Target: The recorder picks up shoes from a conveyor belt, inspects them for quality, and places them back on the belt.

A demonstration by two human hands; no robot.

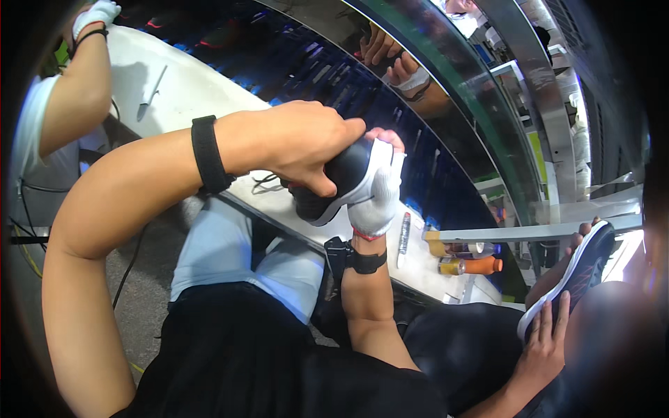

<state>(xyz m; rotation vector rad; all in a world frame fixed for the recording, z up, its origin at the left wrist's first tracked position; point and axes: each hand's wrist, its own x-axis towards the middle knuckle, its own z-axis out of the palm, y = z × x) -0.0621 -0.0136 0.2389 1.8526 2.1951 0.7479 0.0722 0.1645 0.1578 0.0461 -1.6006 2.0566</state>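
Observation:
A black shoe with a white sole [346, 171] is held up in front of me between both hands, above the white ledge. My left hand [306, 143], bare, is closed over the shoe's black upper, its thumb bent round the near side. In a white glove with bare fingertips, my right hand [378, 191] grips the shoe from the white sole side. Its fingertips show at the far edge of the sole. The inside of the shoe is turned out of sight. Black straps circle both my wrists, and a small black box [338, 253] sits on the right one.
Beyond the white ledge [188, 70] runs a dark, blue-lit conveyor [313, 70]. A knife [148, 97] lies left, a silver pen-like stick [404, 239] right, near bottles [481, 265]. At right, another person's hand [546, 345] holds a dark shoe [578, 275]; another gloved hand [100, 12] is far left.

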